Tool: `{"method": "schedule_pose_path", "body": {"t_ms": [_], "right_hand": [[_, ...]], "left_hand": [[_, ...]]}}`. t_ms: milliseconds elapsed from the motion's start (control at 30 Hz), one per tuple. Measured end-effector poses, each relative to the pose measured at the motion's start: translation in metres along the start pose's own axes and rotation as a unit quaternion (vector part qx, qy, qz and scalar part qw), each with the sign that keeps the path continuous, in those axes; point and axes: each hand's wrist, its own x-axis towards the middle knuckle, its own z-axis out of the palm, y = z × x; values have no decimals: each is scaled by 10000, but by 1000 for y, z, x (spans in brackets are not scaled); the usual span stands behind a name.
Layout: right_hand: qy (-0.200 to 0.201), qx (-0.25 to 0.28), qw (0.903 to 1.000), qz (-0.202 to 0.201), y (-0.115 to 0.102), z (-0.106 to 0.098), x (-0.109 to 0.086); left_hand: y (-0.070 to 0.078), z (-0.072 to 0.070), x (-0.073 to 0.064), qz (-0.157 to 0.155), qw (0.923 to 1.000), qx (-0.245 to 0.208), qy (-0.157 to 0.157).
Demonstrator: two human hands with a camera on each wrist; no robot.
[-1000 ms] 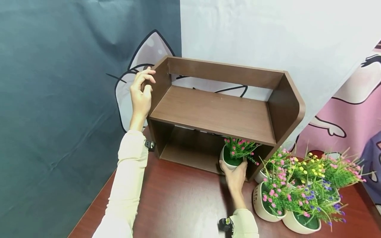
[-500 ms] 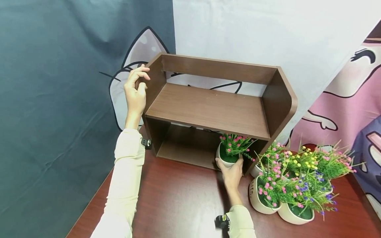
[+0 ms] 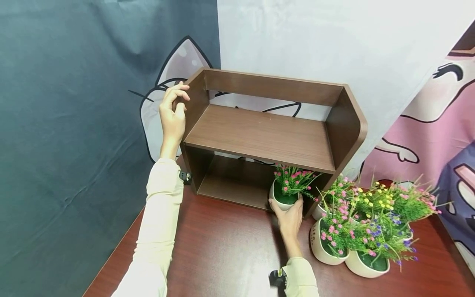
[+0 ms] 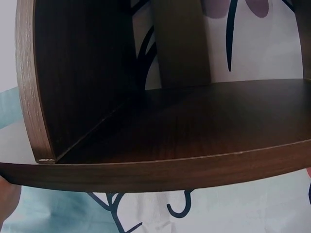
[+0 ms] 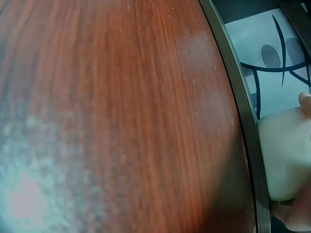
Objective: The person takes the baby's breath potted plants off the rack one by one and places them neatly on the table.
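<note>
My right hand (image 3: pixel 290 220) grips a white pot (image 3: pixel 273 194) of artificial pink flowers, thumb and fingers on opposite sides. The pot rests inside the lower right of a brown wooden two-tier shelf (image 3: pixel 259 132); some of its greenery is hidden under the upper board. In the right wrist view, the white pot (image 5: pixel 286 155) stands just behind the shelf's front edge. My left hand (image 3: pixel 172 117) holds the shelf's left side panel near its top, fingers bent over the edge. Only a bit of that hand shows at the left wrist view's border.
Several white pots (image 3: pixel 365 268) with pink, yellow and purple flowers crowd together right of the shelf. The shelf stands on a reddish-brown table (image 3: pixel 222 247). A dark curtain (image 3: pixel 74 123) hangs at the left, a pale printed one (image 3: pixel 289 45) behind.
The head view has shifted slightly. Both hands keep their places, the right on the flowerpot in the lower compartment and the left on the shelf's side.
</note>
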Motion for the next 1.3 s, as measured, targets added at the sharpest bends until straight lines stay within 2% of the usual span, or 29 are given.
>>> {"method": "schedule_pose_path", "body": {"t_ms": [233,500,700,867,1133,1300], "right_hand": [[73,4,9999,-85,3,0,-1],[234,-97,9993,-282,13,-6,-8],[274,-258,9975,-597,19,-13,-17],[317,-247,9975,-585,18,-17,-22],[-236,-235,9984,-457,6,-20,-28],[-529,-414,9958,-624,0,-28,-33]], "left_hand": [[-1,0,0,-113,9999,-33,38],[-2,3,-5,77,9997,-154,-194],[-1,3,-13,-107,9997,-106,-171],[0,5,-11,-90,9996,-121,-255],[-1,-1,-3,79,9998,-159,-127],[-3,-4,-1,61,9998,-192,-70]]}}
